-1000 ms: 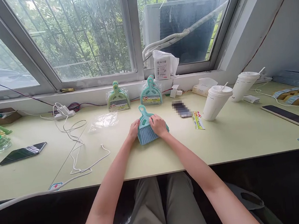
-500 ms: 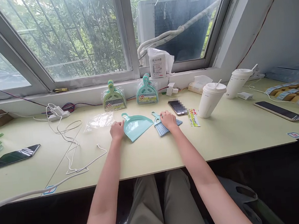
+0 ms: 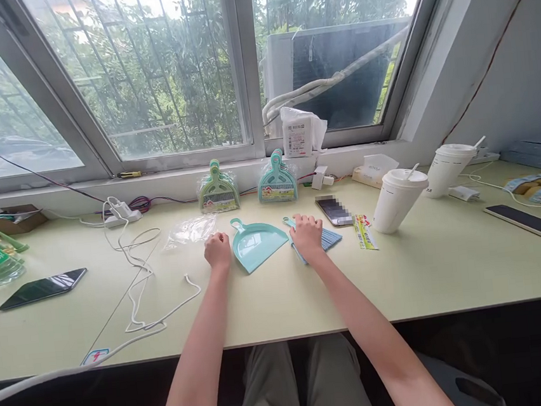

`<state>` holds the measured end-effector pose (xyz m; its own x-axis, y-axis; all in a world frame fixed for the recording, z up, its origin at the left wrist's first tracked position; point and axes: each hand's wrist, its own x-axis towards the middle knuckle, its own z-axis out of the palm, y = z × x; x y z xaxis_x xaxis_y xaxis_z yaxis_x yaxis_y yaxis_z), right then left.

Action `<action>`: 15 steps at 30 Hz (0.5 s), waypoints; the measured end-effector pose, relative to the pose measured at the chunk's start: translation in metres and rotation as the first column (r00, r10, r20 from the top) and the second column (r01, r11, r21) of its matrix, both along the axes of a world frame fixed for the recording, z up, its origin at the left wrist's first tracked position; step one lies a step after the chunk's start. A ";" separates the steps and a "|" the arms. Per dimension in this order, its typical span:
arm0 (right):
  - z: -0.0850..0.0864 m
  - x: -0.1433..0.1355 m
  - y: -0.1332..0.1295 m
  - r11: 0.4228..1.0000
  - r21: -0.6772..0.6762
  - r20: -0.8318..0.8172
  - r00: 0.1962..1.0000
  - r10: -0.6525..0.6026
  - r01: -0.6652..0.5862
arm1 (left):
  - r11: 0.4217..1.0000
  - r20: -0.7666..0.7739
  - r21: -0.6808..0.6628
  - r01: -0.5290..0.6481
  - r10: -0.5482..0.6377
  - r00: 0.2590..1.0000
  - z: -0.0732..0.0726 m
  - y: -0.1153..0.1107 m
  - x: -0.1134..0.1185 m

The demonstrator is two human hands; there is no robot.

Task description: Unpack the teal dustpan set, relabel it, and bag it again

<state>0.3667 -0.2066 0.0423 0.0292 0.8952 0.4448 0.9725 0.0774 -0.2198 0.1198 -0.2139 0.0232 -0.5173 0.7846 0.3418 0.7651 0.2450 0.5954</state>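
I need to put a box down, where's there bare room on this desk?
Bare desk: the near edge right of the right hand, between cups and phone. Also between white cable and left hand. Crowded: around dustpan and the windowsill.

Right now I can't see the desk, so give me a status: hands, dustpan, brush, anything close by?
Left hand closed beside dustpan, holding nothing. Right hand flat on brush. Dustpan and brush apart on desk. Phone just beyond brush; cup further right.
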 end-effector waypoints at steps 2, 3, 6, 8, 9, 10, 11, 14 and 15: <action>0.002 0.001 0.000 1.000 -0.009 -0.005 1.000 0.006 -0.006 | 1.000 0.033 -0.015 0.012 -0.011 0.999 -0.003 0.002 -0.002; 0.002 0.002 0.000 1.000 -0.016 -0.001 1.000 0.005 -0.005 | 1.000 0.051 -0.025 0.012 -0.011 0.999 -0.004 0.004 -0.003; -0.001 0.006 0.002 0.999 -0.047 0.016 1.000 -0.009 0.010 | 0.999 0.070 -0.046 0.015 -0.012 0.997 -0.005 0.007 -0.003; -0.004 0.011 0.005 0.995 -0.093 0.014 1.000 -0.027 0.028 | 0.997 0.039 -0.055 0.056 -0.054 0.998 -0.005 0.010 0.000; -0.006 0.014 0.007 0.992 -0.125 0.009 0.999 -0.035 0.036 | 0.993 0.020 -0.071 0.097 -0.095 0.995 -0.004 0.010 0.002; -0.007 0.017 0.008 0.986 -0.164 0.003 0.999 -0.038 0.038 | 0.985 0.005 -0.096 0.142 -0.142 0.990 -0.004 0.011 0.004; -0.007 0.020 0.010 0.978 -0.205 -0.005 0.999 -0.037 0.035 | 0.975 -0.005 -0.125 0.183 -0.185 0.983 -0.004 0.011 0.006; -0.004 0.027 0.013 0.955 -0.297 -0.023 0.999 -0.023 0.015 | 0.956 -0.037 -0.191 0.223 -0.234 0.972 -0.002 0.009 0.009; -0.003 0.029 0.013 0.952 -0.305 -0.030 0.999 -0.027 0.017 | 0.954 -0.059 -0.202 0.223 -0.239 0.969 -0.001 0.008 0.008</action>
